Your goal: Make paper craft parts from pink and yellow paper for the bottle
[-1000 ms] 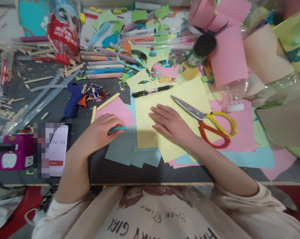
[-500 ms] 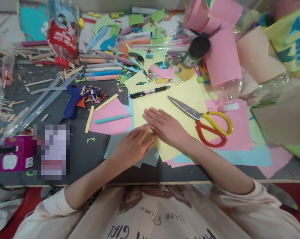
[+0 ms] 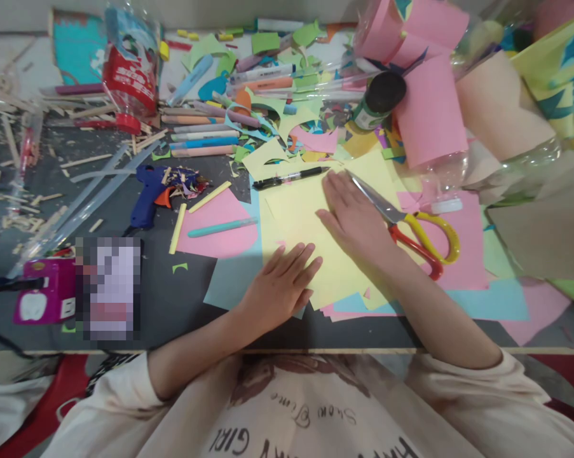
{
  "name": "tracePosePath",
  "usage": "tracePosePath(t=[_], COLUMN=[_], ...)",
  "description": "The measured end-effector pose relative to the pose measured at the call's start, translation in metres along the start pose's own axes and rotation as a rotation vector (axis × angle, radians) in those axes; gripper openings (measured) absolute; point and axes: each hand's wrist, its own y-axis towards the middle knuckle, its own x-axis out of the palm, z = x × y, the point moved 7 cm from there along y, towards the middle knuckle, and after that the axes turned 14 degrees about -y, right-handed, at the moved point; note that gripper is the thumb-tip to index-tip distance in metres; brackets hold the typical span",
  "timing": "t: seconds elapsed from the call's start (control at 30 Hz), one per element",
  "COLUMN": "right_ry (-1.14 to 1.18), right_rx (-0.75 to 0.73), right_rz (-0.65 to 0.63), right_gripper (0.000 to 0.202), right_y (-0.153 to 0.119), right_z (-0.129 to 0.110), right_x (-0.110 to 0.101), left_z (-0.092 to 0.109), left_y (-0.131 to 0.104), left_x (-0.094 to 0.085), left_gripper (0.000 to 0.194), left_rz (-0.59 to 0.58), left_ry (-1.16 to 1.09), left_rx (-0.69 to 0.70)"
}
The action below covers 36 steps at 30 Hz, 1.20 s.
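Note:
My left hand (image 3: 284, 280) lies flat with its fingers apart on the lower left part of a yellow paper sheet (image 3: 296, 222). Farther up the same sheet, my right hand (image 3: 351, 213) is spread palm down, its thumb out to the left. Beside its fingers are scissors (image 3: 386, 207) with one yellow and one red handle; the hand touches or nearly touches the blades. A black pen (image 3: 291, 178) lies across the top of the sheet. Under the yellow sheet, pink paper (image 3: 468, 254) and light blue paper (image 3: 487, 302) stick out.
To the left lie a blue glue gun (image 3: 146, 197), a teal pen (image 3: 222, 227) on pink paper, and a phone (image 3: 112, 286). Markers (image 3: 203, 140) and paper scraps fill the back, near a red-labelled bottle (image 3: 131, 79). A black-capped jar (image 3: 382, 102) and pink-wrapped bottles (image 3: 432, 108) stand right.
My hands have moved apart. The right hand slid up and right to the scissors, which shifted slightly right; the left hand flattened out a little lower. The whole view shifted slightly.

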Motion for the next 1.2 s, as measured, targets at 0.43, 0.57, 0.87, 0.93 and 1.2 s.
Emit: tracePosePath(t=[0.43,0.57,0.87,0.93,1.2], right_ry=[0.066,-0.022,-0.057,-0.072,0.094], right_rx=[-0.259,0.062,0.102,0.094,0.239], right_rz=[-0.077,0.003,0.098,0.085,0.127], right_gripper=[0.057,0.064,0.056,0.055,0.021], right_y=[0.0,0.006,0.003,0.004,-0.009], right_z=[-0.038,0.014,0.047,0.047,0.046], right_x=[0.006,-0.001,-0.003,-0.003,-0.038], left_z=[0.001,0.004,0.005,0.005,-0.009], left_y=[0.003,0.003,-0.006,-0.008,-0.022], left_x=[-0.001,-0.004,-0.002,-0.004,-0.006], left_gripper=[0.043,0.045,0.046,0.045,0.048], left_rz=[0.017,0.001,-0.014,0.016,0.047], left_ry=[-0.028,0.034,0.086,0.096,0.066], left_rx=[-0.016,-0.002,0.013,0.032,0.044])
